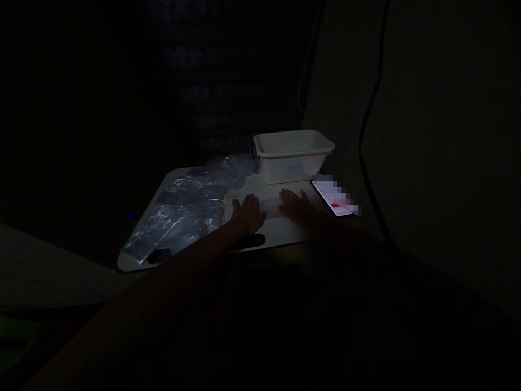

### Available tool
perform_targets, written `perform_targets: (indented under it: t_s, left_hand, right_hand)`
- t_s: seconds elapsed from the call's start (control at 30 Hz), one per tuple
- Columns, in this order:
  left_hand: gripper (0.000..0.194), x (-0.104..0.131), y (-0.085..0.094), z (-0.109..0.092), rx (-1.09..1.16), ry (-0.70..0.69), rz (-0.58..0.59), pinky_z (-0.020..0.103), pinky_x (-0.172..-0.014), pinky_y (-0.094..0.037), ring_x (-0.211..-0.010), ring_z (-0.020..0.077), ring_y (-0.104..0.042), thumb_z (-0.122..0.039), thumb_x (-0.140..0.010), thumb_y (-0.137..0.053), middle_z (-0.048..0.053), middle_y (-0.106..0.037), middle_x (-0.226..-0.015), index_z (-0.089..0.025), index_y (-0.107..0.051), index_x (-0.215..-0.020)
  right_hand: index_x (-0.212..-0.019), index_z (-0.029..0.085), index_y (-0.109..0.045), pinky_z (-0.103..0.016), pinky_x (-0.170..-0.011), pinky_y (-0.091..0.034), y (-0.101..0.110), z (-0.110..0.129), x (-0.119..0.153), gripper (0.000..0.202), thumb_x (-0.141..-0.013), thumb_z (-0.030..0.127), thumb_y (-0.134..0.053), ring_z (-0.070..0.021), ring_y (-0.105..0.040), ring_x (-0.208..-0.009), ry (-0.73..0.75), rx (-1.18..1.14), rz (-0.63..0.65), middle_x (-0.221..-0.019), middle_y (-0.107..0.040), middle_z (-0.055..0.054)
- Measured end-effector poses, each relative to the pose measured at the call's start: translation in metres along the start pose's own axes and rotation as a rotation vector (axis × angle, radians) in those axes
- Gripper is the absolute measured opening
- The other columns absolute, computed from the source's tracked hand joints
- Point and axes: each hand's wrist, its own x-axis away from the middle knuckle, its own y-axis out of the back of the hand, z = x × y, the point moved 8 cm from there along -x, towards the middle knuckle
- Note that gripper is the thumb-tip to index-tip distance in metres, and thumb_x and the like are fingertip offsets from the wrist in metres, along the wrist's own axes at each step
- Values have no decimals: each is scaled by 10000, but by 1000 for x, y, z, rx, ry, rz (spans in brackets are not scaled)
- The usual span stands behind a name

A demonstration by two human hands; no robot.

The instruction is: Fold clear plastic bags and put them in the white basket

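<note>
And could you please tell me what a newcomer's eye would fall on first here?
Most likely the lit screen at the right edge of the pale tabletop, the brightest thing in a very dark scene. After that, probably the shiny, crumpled clear plastic spread across the left side, then the white tub at the back.

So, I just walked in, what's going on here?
In dim light, a person has their left hand and right hand spread open, palms down, at a white tabletop. Between them lies what looks like a thin pale sheet; it's too dark to tell exactly what. Crinkled clear plastic covers much of the left side. A white bin stands at the back, and a device with a lit screen lies beyond the right hand.
</note>
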Motion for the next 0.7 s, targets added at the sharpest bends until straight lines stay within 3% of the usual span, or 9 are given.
perform_targets:
  t_s: [0.27,0.4,0.47,0.7]
  left_hand:
    - [590,0,0,0,-20,-3,-14,516,-889,-134,-1196,256,-83,-419,-789,-68,136,-158,-1308,-58,-172,-1244]
    - [599,0,-1,0,-5,-6,0,524,-885,-133,-1196,250,-90,-422,-786,-66,142,-140,-1310,-46,-165,-1243]
    - [599,-1,-1,0,-4,-4,-2,527,-886,-125,-1197,249,-90,-420,-786,-69,144,-135,-1311,-44,-163,-1243]
    - [542,0,-1,0,-2,0,27,525,-884,-125,-1201,240,-62,-358,-792,-113,133,-121,-1316,-70,-156,-1249]
  right_hand:
    - [-1078,197,-440,-547,-847,-187,-2,-29,5,334,-818,244,-235,-249,-270,-1142,-11,121,37,-1221,-369,-119]
    - [-1106,119,-413,-517,-859,-203,14,-34,-4,389,-828,266,-183,-242,-277,-1138,-116,59,-22,-1221,-360,-149]
    - [-1131,84,-382,-492,-875,-206,17,-25,-11,431,-830,292,-155,-228,-270,-1144,-130,7,-36,-1228,-347,-156]
    - [-1185,102,-316,-458,-913,-170,8,41,-27,478,-822,352,-132,-184,-251,-1158,56,-135,34,-1256,-318,-107]
